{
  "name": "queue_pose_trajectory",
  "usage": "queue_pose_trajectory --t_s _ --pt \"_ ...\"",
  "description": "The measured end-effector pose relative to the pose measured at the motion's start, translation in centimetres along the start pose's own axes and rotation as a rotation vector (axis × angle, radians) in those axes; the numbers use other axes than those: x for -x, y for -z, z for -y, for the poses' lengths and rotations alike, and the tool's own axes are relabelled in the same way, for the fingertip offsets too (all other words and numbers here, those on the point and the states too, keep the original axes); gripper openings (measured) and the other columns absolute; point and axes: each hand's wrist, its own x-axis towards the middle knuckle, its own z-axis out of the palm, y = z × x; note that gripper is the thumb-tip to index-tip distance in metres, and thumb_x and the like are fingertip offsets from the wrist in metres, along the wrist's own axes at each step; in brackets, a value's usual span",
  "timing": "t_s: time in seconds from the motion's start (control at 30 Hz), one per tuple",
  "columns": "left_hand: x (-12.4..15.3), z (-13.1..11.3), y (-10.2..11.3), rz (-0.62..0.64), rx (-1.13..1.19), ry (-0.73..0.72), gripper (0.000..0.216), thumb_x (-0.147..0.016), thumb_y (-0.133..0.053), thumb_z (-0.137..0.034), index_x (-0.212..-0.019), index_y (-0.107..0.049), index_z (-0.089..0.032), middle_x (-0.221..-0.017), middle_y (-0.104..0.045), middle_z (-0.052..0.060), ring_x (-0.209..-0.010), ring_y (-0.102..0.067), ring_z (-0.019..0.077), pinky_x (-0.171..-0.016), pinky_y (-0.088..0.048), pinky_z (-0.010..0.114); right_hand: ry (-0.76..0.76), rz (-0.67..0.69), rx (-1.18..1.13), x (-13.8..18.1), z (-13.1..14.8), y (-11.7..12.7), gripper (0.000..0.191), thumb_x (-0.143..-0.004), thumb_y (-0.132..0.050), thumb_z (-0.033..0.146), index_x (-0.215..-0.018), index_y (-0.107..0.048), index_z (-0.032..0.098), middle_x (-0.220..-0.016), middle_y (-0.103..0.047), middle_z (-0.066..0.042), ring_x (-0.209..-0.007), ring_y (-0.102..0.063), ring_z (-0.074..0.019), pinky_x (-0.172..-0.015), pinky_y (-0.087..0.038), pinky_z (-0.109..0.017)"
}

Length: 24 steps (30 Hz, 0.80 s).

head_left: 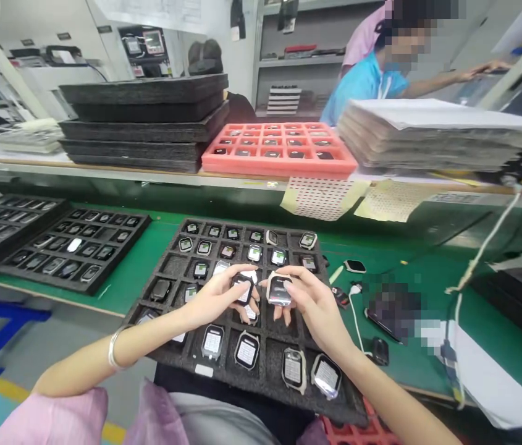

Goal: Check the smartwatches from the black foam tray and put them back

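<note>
A black foam tray [270, 377] with many square pockets rests on my lap against the table's front edge, holding several smartwatch bodies. My left hand [217, 298] grips a dark-faced watch body [243, 288] above the tray's middle. My right hand [309, 303] holds a silver-rimmed watch body [280, 290] right beside it, the two almost touching. Watches with lit white screens [246, 350] lie in the pockets nearest me. A bracelet circles my left wrist.
Two more black trays of watches [73, 247] lie left on the green table. A red tray [279, 148] and stacked black trays [144, 120] sit on the raised shelf. A person in blue stands behind. Cables and small devices [356, 267] lie to the right.
</note>
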Motion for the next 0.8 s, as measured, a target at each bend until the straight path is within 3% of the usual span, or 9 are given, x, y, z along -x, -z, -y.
queue_pose_trajectory --t_s 0.13,0.3,0.43,0.5,0.6,0.7,0.8 --pt "-0.1 -0.2 0.8 0.031 0.027 -0.010 0.049 -0.083 -0.058 -0.027 -0.128 -0.042 -0.018 -0.088 -0.062 0.006 -0.077 -0.063 0.0186 -0.064 -0.055 0.032 0.027 0.017 0.000 0.2 0.3 -0.6 0.021 -0.090 -0.056 0.030 -0.108 -0.052 0.019 -0.089 -0.067 -0.007 -0.056 -0.065 -0.0159 -0.044 -0.050 -0.023" --pt "0.3 -0.5 1.9 0.146 0.114 -0.020 0.064 -0.073 -0.054 -0.008 -0.134 -0.037 -0.022 -0.102 -0.061 0.007 -0.088 -0.062 0.0207 -0.074 -0.055 0.036 0.076 -0.121 0.071 0.5 0.5 -1.7 0.025 -0.085 -0.063 0.031 -0.104 -0.052 0.019 -0.081 -0.064 -0.004 -0.051 -0.062 -0.0140 -0.039 -0.046 -0.021" --pt "0.8 -0.9 2.1 0.212 0.131 -0.019 0.062 -0.075 -0.055 -0.010 -0.134 -0.039 -0.022 -0.103 -0.060 0.008 -0.090 -0.061 0.0219 -0.076 -0.054 0.039 0.096 -0.200 0.094 1.8 2.1 -2.9 0.021 -0.085 -0.065 0.030 -0.100 -0.053 0.021 -0.078 -0.064 -0.003 -0.046 -0.059 -0.0128 -0.037 -0.046 -0.022" --pt "1.2 -1.1 1.9 0.233 0.125 -0.015 0.058 -0.080 -0.056 -0.015 -0.134 -0.038 -0.022 -0.100 -0.060 0.008 -0.089 -0.061 0.0214 -0.076 -0.055 0.038 0.111 -0.113 0.018 3.2 3.6 -4.0 0.024 -0.085 -0.065 0.031 -0.104 -0.051 0.023 -0.088 -0.066 -0.006 -0.051 -0.064 -0.0155 -0.042 -0.051 -0.025" --pt "2.0 -1.2 1.5 0.209 0.081 -0.010 0.052 -0.086 -0.056 -0.023 -0.135 -0.037 -0.022 -0.097 -0.059 0.008 -0.086 -0.061 0.0197 -0.073 -0.055 0.035 0.085 0.088 -0.160 6.2 5.7 -6.4 0.045 -0.078 -0.074 0.034 -0.114 -0.047 0.029 -0.110 -0.064 -0.010 -0.065 -0.070 -0.0201 -0.051 -0.056 -0.029" --pt "3.0 -1.4 0.9 0.177 0.044 -0.003 0.051 -0.088 -0.056 -0.028 -0.135 -0.038 -0.023 -0.094 -0.059 0.007 -0.083 -0.060 0.0191 -0.067 -0.054 0.030 0.095 0.077 -0.244 9.1 6.6 -8.8 0.045 -0.076 -0.076 0.036 -0.111 -0.048 0.033 -0.100 -0.069 -0.008 -0.068 -0.070 -0.0214 -0.055 -0.057 -0.029" --pt "4.5 -2.5 0.0 0.143 0.042 0.010 0.053 -0.087 -0.057 -0.032 -0.136 -0.038 -0.027 -0.090 -0.060 0.006 -0.079 -0.061 0.0199 -0.061 -0.054 0.030 0.057 0.041 -0.100 11.1 6.8 -10.0 0.041 -0.075 -0.075 0.038 -0.109 -0.051 0.033 -0.084 -0.070 -0.007 -0.064 -0.069 -0.0252 -0.055 -0.058 -0.035"
